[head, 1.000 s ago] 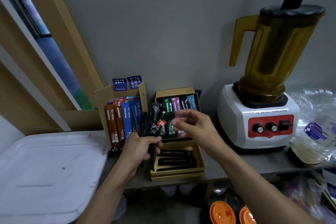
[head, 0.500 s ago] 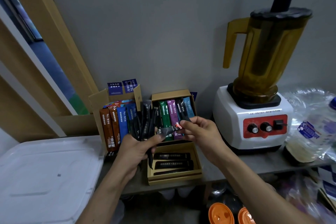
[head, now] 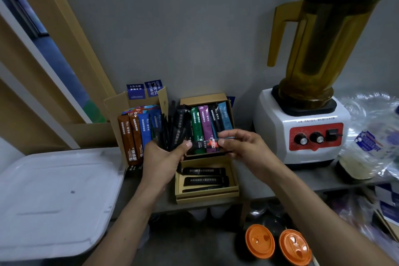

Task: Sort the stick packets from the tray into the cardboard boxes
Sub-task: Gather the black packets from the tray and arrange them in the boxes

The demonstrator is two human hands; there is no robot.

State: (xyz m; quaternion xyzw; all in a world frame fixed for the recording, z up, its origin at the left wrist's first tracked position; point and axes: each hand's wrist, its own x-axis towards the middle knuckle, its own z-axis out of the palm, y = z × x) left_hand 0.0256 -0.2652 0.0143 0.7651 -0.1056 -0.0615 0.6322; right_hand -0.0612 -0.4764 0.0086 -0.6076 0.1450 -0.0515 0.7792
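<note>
A: Head view: what's changing by the blender (head: pixel 302 131)?
B: The right hand (head: pixel 244 147), now lower, is pinching one black-red packet (head: pixel 206 143) level, left of the blender; the left hand (head: pixel 160 157) is clutching a black bundle (head: pixel 172 127).
A: Meaning?
B: Probably boxing it next.

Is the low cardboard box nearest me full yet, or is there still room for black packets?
Not full. The low box shows three black packets lying flat in one layer, with bare cardboard between them and at the sides.
</note>
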